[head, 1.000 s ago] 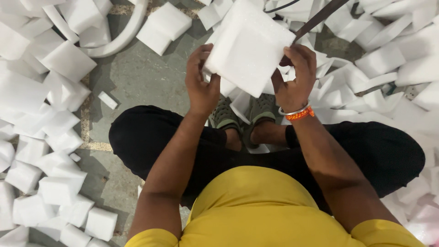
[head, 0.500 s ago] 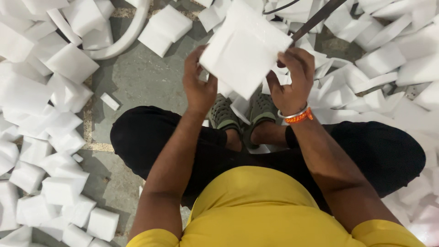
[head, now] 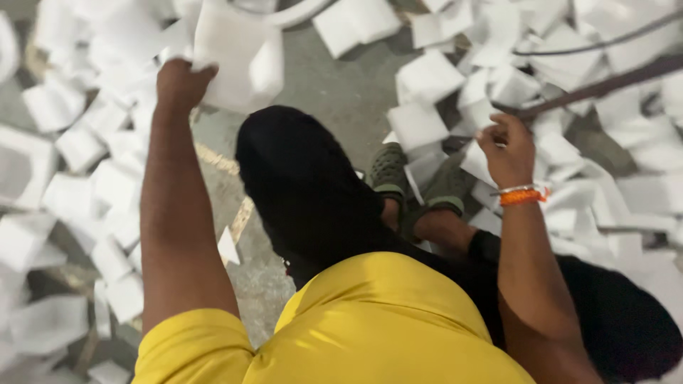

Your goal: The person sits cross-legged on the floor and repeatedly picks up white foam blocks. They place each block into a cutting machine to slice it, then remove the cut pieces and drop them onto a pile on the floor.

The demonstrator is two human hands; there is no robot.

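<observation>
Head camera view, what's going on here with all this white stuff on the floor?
A person in a yellow shirt sits on a concrete floor strewn with white foam pieces. The left hand holds a large white foam sheet out to the left side. The right hand, with an orange wristband, hangs loosely curled above the scattered pieces near the feet; what it holds, if anything, is unclear.

We see flat, soft indoor light with no hard shadows; the white foam pieces [head: 416,124] glare pale and lose detail. Motion blur smears the whole frame, worst at the left edge, and the yellow shirt [head: 370,327] stays brightest
</observation>
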